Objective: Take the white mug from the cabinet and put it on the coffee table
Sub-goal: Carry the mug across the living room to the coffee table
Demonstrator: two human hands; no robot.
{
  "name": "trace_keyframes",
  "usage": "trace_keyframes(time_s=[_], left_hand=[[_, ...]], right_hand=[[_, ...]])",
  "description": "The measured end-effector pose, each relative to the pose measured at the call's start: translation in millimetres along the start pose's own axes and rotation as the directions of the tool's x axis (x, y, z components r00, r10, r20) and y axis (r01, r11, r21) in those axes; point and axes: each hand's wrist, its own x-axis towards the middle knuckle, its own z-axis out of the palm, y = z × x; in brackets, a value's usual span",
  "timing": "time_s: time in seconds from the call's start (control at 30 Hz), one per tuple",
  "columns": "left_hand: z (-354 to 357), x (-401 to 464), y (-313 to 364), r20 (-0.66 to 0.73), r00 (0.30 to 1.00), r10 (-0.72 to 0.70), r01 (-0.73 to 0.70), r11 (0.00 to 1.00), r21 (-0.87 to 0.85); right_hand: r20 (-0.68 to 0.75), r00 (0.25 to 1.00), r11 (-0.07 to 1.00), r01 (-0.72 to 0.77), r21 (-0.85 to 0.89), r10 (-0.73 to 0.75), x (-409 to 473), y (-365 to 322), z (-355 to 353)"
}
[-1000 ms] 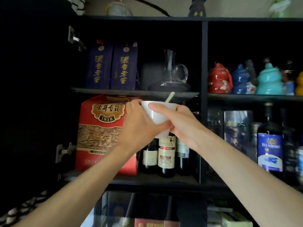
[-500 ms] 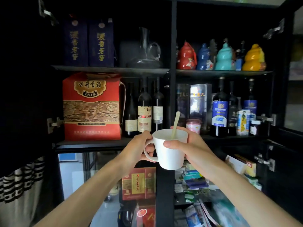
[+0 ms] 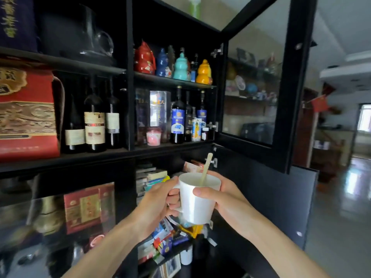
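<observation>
Glossy ceramic, tapered toward its base, the white mug [image 3: 197, 199] sits in the air before the black cabinet [image 3: 130, 81], a pale stick [image 3: 206, 169] leaning in it. The left hand [image 3: 156, 203] is curled through the looped handle and the right hand [image 3: 222, 197] wraps the smooth wall, thumb pressed across the front. Since half a second ago the view has swung right, so the open glass door [image 3: 255, 81] now fills the upper right.

One head-worn view looks forward and slightly down, close to the open cabinet [image 3: 128, 153] (its glass door [image 3: 255, 81] swung out right), room beyond.
</observation>
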Motion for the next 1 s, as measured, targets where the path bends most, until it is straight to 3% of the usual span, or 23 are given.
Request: trace_keyframes(time_s=[0.17, 0.33, 0.57, 0.77, 1.0], left_hand=[[92, 1, -13, 0.152, 0.987, 0.041, -0.037, 0.999, -0.027], [199, -3, -26, 0.36, 0.932, 0.039, -0.016, 0.998, -0.067], [403, -49, -74, 0.617, 0.787, 0.006, 0.052, 0.996, -0.076], [578, -107, -110, 0.703, 0.709, -0.058, 0.168, 0.982, -0.088], [751, -155, -125, 0.783, 0.61, -0.117, 0.249, 0.967, -0.049]], right_hand=[[-0.186, 0.982, 1.0, 0.014, -0.019, -0.017, -76, -11, -67], [-0.388, 0.922, 0.997, -0.013, -0.07, -0.015, -160, -26, -139], [-0.683, 0.73, 0.977, -0.164, -0.135, 0.029, -338, -29, -266], [-0.787, 0.613, 0.952, -0.277, -0.131, 0.07, -485, -45, -360], [-0.882, 0.471, 0.951, -0.285, -0.118, 0.032, -620, -70, -455]])
